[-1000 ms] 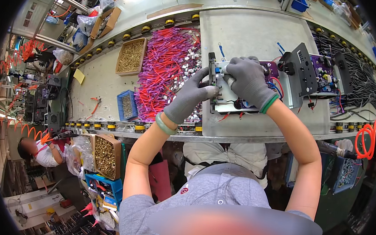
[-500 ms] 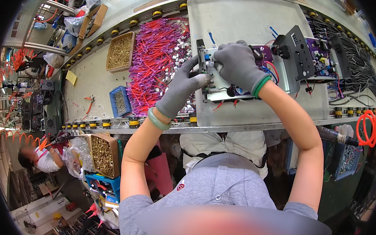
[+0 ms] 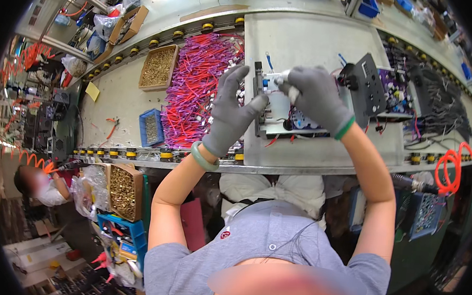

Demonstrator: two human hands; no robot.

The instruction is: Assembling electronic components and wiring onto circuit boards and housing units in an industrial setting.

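Note:
In front of me an electronic device chassis [image 3: 277, 109], with a light metal base and a black end panel [image 3: 258, 89], lies on a grey board. My left hand [image 3: 230, 112], in a grey glove, is at the panel's left side; its fingers are spread and its thumb tip is at the panel's edge. My right hand [image 3: 323, 99], also gloved, is over the chassis with fingers curled together near a small blue part [image 3: 266, 83] behind the panel. What those fingers pinch, if anything, I cannot make out. A blue wire [image 3: 269, 62] sticks up at the far side.
Red and purple wire leads [image 3: 199, 86] are piled at left, beside a cardboard box of brass parts [image 3: 159, 67] and a blue bin [image 3: 151, 127]. Another upright black panel [image 3: 369, 85] stands at right, before black cables [image 3: 446, 106]. A coiled orange hose [image 3: 450, 171] hangs at far right.
My left fingers have come off the black panel and spread apart. My right hand has drawn back slightly to the right, fingers still curled. The whole view has shifted a little.

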